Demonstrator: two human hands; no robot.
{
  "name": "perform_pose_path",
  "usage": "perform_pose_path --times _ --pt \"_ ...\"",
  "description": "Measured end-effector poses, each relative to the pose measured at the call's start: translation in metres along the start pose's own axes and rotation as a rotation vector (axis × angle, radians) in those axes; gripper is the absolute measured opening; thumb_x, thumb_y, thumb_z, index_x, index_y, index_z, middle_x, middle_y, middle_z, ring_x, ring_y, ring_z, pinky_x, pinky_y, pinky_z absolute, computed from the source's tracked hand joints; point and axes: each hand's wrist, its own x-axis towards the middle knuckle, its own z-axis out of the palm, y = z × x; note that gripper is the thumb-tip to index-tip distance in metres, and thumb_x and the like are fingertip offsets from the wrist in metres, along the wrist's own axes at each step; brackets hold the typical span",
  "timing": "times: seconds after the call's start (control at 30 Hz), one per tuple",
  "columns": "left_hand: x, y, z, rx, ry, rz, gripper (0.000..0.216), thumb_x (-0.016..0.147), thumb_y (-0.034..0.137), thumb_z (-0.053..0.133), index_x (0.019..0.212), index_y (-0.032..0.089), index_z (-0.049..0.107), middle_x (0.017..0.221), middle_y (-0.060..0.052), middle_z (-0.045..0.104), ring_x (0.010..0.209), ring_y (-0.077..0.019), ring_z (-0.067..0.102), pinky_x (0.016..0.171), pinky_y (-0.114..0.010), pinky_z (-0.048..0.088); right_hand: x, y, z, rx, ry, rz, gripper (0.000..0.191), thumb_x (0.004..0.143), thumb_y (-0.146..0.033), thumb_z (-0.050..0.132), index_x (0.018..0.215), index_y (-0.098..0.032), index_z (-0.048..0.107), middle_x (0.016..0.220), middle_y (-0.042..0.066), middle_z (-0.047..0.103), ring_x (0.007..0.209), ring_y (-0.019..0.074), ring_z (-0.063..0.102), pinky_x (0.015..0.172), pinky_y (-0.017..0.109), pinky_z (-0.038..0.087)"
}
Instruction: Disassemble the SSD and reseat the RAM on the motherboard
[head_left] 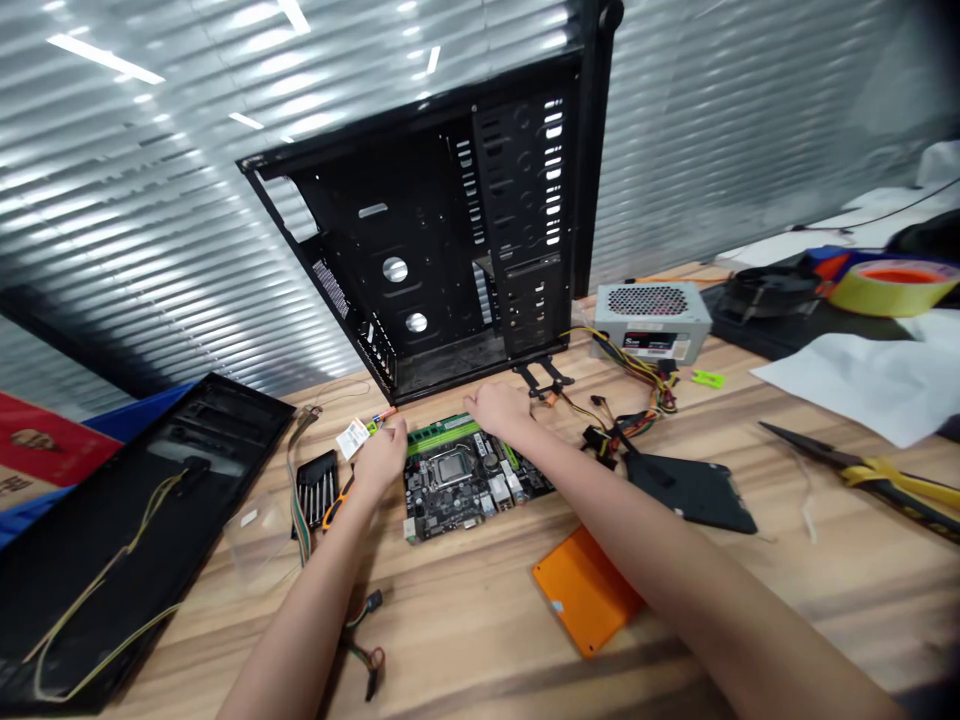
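A green-and-black motherboard (480,492) lies flat on the wooden table, with a bare processor (451,468) in its socket. Along its far edge sits a green RAM stick (442,430) by the memory slots. My left hand (381,458) is closed at the stick's left end, thumb and finger close to the board's corner. At the other end, my right hand (498,408) is curled over the far edge, its fingertips partly hidden. Behind the board stands an open black computer case (442,240), its inside facing me.
A grey power supply (654,320) with bundled cables stands at back right. A black drive (694,490), an orange plate (585,590) and scissors (855,470) lie on the right. Leftward are a screwdriver bit set (316,490) and a black case panel (135,540).
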Motion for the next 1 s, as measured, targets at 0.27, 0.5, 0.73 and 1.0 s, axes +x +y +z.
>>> perform_pose_path --times 0.27,0.5,0.73,1.0 --pt "0.004 -0.004 0.007 0.116 0.015 0.101 0.046 0.095 0.027 0.022 0.086 0.012 0.065 0.093 -0.022 0.070 0.093 -0.0308 0.067 0.080 -0.036 0.046 0.005 0.001 0.004 0.012 -0.024 0.027 0.035 0.089 -0.035 0.043 0.099 -0.019 0.072 0.108 0.015 0.069 0.103 0.0278 0.063 0.087 0.040 0.039" --pt "0.003 -0.001 0.008 0.177 0.025 0.122 0.050 0.096 0.023 0.017 0.091 0.010 0.065 0.093 -0.022 0.069 0.095 -0.0295 0.067 0.081 -0.034 0.047 0.008 -0.001 0.007 -0.004 -0.034 0.038 0.033 0.089 -0.030 0.045 0.098 -0.017 0.073 0.108 0.017 0.069 0.104 0.0283 0.062 0.087 0.039 0.036" --pt "0.005 -0.001 0.010 0.219 0.028 0.132 0.042 0.094 0.020 0.023 0.097 0.009 0.064 0.093 -0.021 0.069 0.095 -0.0292 0.066 0.082 -0.034 0.047 0.011 -0.002 0.009 0.005 -0.040 0.045 0.033 0.089 -0.031 0.046 0.100 -0.014 0.073 0.109 0.019 0.068 0.104 0.0295 0.062 0.086 0.039 0.037" --pt "0.001 0.003 0.006 0.223 0.019 0.122 0.049 0.095 0.020 0.018 0.092 0.009 0.065 0.093 -0.023 0.069 0.093 -0.0293 0.067 0.079 -0.035 0.047 0.010 -0.001 0.007 -0.004 -0.057 0.026 0.033 0.089 -0.030 0.046 0.101 -0.014 0.072 0.112 0.019 0.067 0.107 0.0293 0.061 0.086 0.038 0.037"
